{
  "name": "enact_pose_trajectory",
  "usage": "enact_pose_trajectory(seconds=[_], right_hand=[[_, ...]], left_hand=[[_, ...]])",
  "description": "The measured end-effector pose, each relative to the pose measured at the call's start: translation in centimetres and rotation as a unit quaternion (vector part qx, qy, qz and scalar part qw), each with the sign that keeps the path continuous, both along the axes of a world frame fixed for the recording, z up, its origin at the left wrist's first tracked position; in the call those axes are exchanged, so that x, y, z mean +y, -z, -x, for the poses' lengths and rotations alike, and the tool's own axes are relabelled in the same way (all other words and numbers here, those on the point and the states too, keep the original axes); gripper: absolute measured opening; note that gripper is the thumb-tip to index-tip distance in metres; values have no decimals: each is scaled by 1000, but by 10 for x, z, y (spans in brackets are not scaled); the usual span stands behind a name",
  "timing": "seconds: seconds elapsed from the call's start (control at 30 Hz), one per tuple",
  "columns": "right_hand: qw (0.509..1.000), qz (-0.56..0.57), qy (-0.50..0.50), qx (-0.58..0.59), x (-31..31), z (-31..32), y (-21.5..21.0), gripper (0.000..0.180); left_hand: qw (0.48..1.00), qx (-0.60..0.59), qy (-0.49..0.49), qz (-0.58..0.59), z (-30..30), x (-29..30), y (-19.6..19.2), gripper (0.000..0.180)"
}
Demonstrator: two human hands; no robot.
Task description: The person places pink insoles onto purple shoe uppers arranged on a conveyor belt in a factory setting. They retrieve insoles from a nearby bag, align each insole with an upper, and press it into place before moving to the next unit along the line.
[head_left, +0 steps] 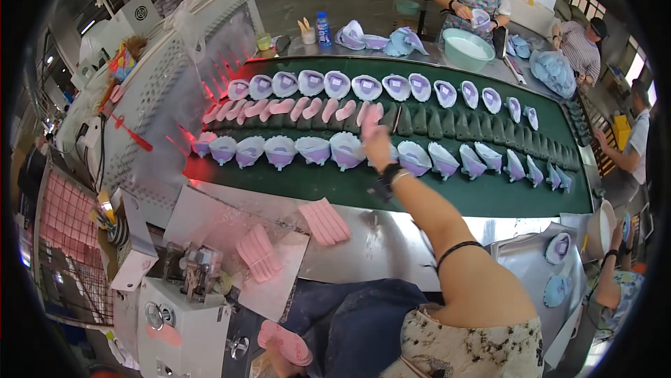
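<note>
My right arm stretches across the green conveyor belt [307,189], and my right hand [377,146] is over the middle row of dark shoe lasts [447,126]. Its fingers close on a pink insole [371,116] against one of the lasts; the fingertips are partly blurred. Left of it, several lasts carry pink insoles [283,107], while those to the right are bare. Low in the view, beside my lap, my left hand [281,362] holds pink insoles [285,343], its fingers partly hidden underneath. Lilac and white shoe uppers [337,84] line the belt's far side, with more uppers [347,151] along its near side.
Stacks of pink insoles [325,221] lie on the metal ledge before me. A perforated machine housing [168,91] glows red at the belt's left end. Across the belt stand a blue bottle [323,29] and a green basin [468,49]. Several co-workers work beyond and to the right.
</note>
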State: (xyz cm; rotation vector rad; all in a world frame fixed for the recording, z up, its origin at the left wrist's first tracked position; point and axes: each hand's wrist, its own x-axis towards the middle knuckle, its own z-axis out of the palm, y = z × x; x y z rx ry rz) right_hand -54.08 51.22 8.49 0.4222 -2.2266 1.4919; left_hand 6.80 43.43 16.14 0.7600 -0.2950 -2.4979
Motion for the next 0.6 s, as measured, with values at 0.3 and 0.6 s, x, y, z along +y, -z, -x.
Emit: enact_pose_trajectory(seconds=[0.3,0.6], right_hand=[[984,-140,74,-84,150,115,0,26],[977,-196,23,-86,53,58,12,23]], left_hand=[[987,-105,102,64,56,6,-56,15],[983,-165,83,20,37,10,-47,18]])
